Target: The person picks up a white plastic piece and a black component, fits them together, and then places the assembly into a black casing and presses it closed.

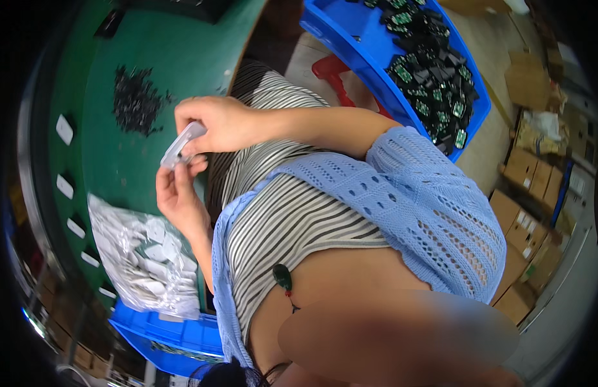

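At the far left, five white pieces lie spaced in a row along the edge of the green bench, running from far to near; to their right, on the far part, a loose pile of small black parts is spread on the surface; nearer, a clear plastic bag lies full of flat white parts, with a blue bin just on its near side.

Right of the pile and bag, at the bench's right edge, both hands grip one pale plastic piece, held tilted; the left hand pinches its near end between thumb and fingertips; the right hand is curled around its far end.

Further right come striped clothing, a light-blue knitted cardigan and a dark green pendant; beyond them, on the far side, a red object stands beside a large blue tray, heaped with black pieces and green circuit boards; cardboard boxes are stacked at the far right.
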`<state>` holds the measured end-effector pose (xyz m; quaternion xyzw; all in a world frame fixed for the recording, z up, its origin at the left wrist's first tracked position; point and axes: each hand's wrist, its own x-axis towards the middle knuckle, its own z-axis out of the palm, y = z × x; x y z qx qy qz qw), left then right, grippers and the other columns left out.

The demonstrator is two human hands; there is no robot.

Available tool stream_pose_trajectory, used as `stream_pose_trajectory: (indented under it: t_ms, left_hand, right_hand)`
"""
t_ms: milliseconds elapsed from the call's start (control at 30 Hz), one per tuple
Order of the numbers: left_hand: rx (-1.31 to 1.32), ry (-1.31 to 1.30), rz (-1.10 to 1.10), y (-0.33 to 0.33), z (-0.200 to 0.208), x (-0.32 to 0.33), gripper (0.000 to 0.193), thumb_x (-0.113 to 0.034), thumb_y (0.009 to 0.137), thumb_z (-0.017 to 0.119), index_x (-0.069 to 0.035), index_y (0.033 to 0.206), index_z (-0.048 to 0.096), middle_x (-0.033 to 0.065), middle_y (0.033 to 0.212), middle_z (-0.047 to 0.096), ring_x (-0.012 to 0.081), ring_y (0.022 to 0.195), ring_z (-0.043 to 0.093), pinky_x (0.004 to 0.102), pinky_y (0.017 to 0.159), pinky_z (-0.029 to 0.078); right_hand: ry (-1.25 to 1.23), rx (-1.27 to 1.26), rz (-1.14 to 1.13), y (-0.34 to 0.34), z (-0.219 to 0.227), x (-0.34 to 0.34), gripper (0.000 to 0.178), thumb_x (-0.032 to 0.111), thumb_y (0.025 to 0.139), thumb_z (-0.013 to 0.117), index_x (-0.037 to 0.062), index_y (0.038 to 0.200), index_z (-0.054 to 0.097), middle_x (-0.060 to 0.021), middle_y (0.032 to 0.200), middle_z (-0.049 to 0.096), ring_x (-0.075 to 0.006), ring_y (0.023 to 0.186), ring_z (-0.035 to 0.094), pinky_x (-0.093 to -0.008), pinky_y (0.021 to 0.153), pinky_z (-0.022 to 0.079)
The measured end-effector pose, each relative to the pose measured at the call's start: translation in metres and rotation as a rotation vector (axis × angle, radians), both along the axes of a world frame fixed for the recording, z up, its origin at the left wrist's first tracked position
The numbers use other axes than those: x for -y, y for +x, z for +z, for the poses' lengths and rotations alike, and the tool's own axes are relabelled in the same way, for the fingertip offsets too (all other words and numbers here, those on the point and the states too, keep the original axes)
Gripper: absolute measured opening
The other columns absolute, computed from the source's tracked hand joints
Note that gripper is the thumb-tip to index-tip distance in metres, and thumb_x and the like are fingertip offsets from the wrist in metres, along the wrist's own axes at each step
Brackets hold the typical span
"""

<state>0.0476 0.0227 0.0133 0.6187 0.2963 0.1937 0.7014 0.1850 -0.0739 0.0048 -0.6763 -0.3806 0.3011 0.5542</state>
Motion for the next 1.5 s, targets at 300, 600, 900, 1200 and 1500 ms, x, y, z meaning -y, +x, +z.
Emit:
stream_pose_trajectory:
  t_ms: [300,600,900,1200,1500]
  left_hand:
    - [-0.117,0.244,0.173,-0.042,-0.017,-0.097,0.014,-0.011,0.092,0.051,0.001,0.099,0.052,0.007,0.074,0.061,0.0097,0.056,0.053,0.0202,0.052,0.042]
    - [-0.533,0.552,0.178,-0.055,-0.029,-0.142,0.015,-0.017,0.09,0.055,-0.003,0.095,0.06,0.0005,0.07,0.056,0.0044,0.05,0.043,0.018,0.041,0.031]
    - [-0.631,1.449,0.302,-0.04,-0.011,-0.119,0.021,-0.016,0.087,0.06,-0.002,0.102,0.059,0.0083,0.094,0.055,0.0129,0.067,0.055,0.0232,0.054,0.046]
    - [-0.282,1.251,0.342,-0.023,-0.002,-0.073,0.02,-0.01,0.088,0.057,0.0,0.105,0.059,0.0093,0.093,0.057,0.0142,0.073,0.054,0.0238,0.064,0.048]
    - [0.083,0.309,-0.087,0.027,0.013,0.008,0.03,-0.006,0.079,0.065,-0.001,0.107,0.056,0.0041,0.095,0.051,0.0073,0.078,0.051,0.0182,0.059,0.044]
  right_hand:
    - [-0.091,0.324,-0.699,0.114,-0.04,0.131,0.028,0.012,0.085,0.056,0.0132,0.113,0.058,-0.007,0.103,0.059,-0.0174,0.088,0.059,-0.0272,0.075,0.048]
    - [-0.909,0.847,-0.049,0.18,-0.198,0.262,0.05,0.012,0.081,0.051,0.018,0.13,0.044,-0.0045,0.126,0.05,-0.028,0.108,0.051,-0.0376,0.09,0.046]
    - [-0.637,0.287,-0.787,0.163,-0.199,0.307,0.03,0.014,0.078,0.066,0.0038,0.104,0.055,-0.0109,0.095,0.062,-0.0245,0.089,0.06,-0.0333,0.079,0.049]
    - [0.309,-0.427,-0.595,0.094,-0.053,0.177,0.03,0.016,0.085,0.056,-0.0008,0.109,0.048,-0.0136,0.092,0.061,-0.0195,0.08,0.061,-0.032,0.076,0.049]
    - [0.209,-0.48,0.123,0.002,-0.005,0.031,0.034,0.01,0.085,0.06,-0.0024,0.113,0.046,-0.0098,0.1,0.058,-0.0137,0.093,0.056,-0.0274,0.082,0.046]
